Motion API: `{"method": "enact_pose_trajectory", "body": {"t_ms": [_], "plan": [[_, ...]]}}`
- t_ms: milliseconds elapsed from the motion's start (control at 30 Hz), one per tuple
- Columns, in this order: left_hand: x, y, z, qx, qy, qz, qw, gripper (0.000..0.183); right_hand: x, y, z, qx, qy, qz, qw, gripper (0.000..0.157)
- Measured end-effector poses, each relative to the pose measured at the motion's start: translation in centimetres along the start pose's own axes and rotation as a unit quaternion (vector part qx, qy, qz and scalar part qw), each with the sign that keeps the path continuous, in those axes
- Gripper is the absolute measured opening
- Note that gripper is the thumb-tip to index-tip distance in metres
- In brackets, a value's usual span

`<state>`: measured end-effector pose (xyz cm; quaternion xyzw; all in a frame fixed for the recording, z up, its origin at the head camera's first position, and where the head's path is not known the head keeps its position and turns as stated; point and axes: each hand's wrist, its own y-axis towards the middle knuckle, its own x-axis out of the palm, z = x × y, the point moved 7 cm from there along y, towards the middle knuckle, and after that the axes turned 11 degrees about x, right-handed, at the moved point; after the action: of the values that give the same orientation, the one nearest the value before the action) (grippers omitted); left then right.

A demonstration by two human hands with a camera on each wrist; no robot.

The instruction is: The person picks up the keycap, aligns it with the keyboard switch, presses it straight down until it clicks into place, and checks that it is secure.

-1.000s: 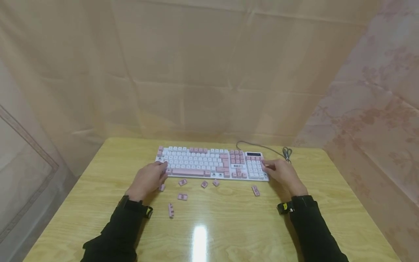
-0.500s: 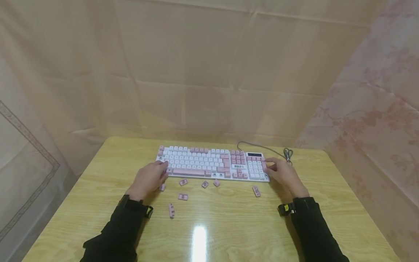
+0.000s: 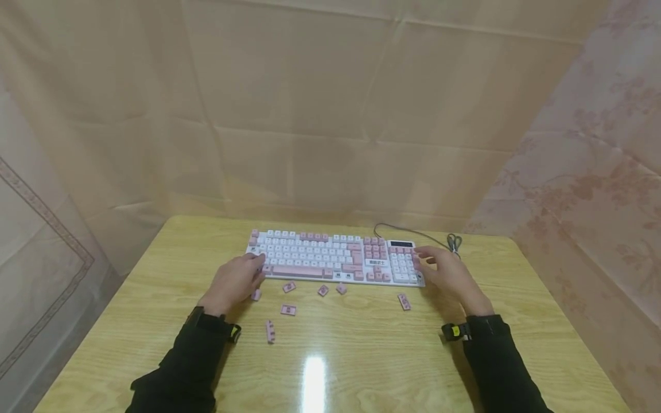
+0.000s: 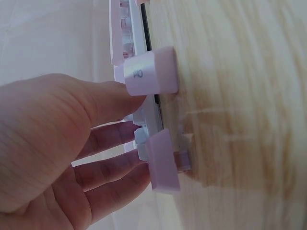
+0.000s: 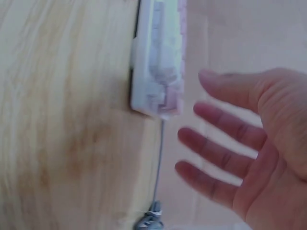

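Note:
A white-and-pink keyboard (image 3: pixel 310 252) lies across the far part of the table. At its left front corner my left hand (image 3: pixel 234 282) holds the end, the thumb at the front edge and the fingers bent round the corner. In the left wrist view, two loose pink keycaps (image 4: pixel 164 163) stand in front of that hand's fingertips. My right hand (image 3: pixel 450 278) hovers at the number-pad end. The right wrist view shows its fingers loosely spread, with a gap to the keyboard's edge (image 5: pixel 144 91) and nothing between them.
Several pink keycaps (image 3: pixel 288 310) lie scattered on the wooden table (image 3: pixel 372 355) in front of the keyboard, one keycap (image 3: pixel 404 301) towards the right. A tied cable (image 3: pixel 453 242) runs behind the right end. Cloth curtains (image 3: pixel 330 115) surround the table.
My right hand has loosened from the keyboard's right end, its fingers parting and its wrist shifting slightly right. My left hand and the loose keycaps have stayed in place.

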<state>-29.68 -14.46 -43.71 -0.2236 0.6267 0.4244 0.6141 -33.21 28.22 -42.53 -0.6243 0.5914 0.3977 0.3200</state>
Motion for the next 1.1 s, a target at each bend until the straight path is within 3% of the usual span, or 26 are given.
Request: {"method": "enact_pose_trajectory", "body": {"t_ms": [167, 367, 800, 1100], "plan": [[0.1, 0.0, -0.2, -0.004, 0.001, -0.011, 0.9999, 0.033, -0.3, -0.6, -2.1, -0.084, -0.024, -0.003, 0.996, 0.035], [0.2, 0.0, -0.2, -0.004, 0.001, -0.016, 0.9999, 0.036, -0.3, -1.3, -3.6, -0.135, -0.033, -0.017, 0.990, 0.033], [0.0, 0.0, -0.1, -0.006, 0.001, -0.011, 0.9999, 0.038, 0.9, -2.3, -4.8, -0.157, -0.036, -0.109, 0.981, 0.027], [0.1, -0.1, -0.1, -0.006, 0.002, -0.015, 0.9999, 0.037, 2.2, -2.9, -4.6, -0.116, -0.023, -0.184, 0.976, 0.041]]}}
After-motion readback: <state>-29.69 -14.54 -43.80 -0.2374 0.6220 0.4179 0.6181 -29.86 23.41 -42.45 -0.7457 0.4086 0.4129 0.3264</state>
